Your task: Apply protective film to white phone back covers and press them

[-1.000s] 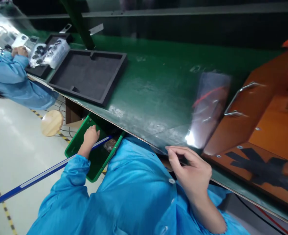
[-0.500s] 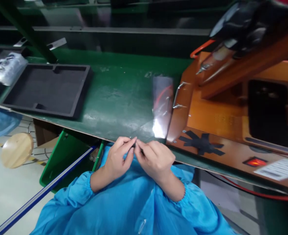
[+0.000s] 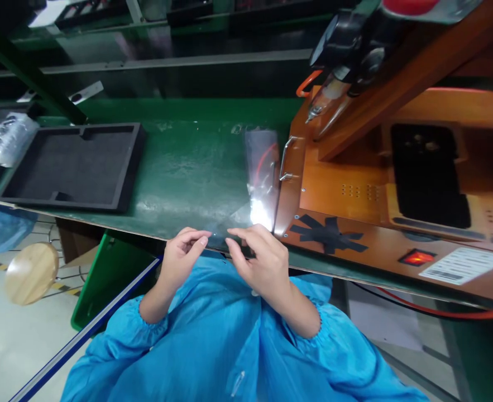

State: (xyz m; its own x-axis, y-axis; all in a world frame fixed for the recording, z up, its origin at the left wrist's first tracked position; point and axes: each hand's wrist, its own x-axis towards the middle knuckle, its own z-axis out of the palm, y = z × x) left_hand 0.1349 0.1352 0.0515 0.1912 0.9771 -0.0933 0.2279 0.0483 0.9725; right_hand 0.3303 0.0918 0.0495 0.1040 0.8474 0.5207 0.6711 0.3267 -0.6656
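Both hands are at the front edge of the green bench, a short gap between them. My left hand has thumb and forefinger drawn together at the tips; whatever they pinch, if anything, is too small or clear to make out. My right hand faces it with thumb and forefinger apart, and no object shows between them. Just beyond the right hand lies a clear plastic sleeve with glare on its near end.
A black foam tray sits at left, beside a plastic-wrapped bundle. At right stands an orange machine with a metal handle, a lit red switch and a black phone-shaped piece. Below are a green bin and a round stool.
My hands were together at the fingertips around a small dark thing; now they have parted, the left moving leftward. The dark thing no longer shows. The view has shifted slightly right.
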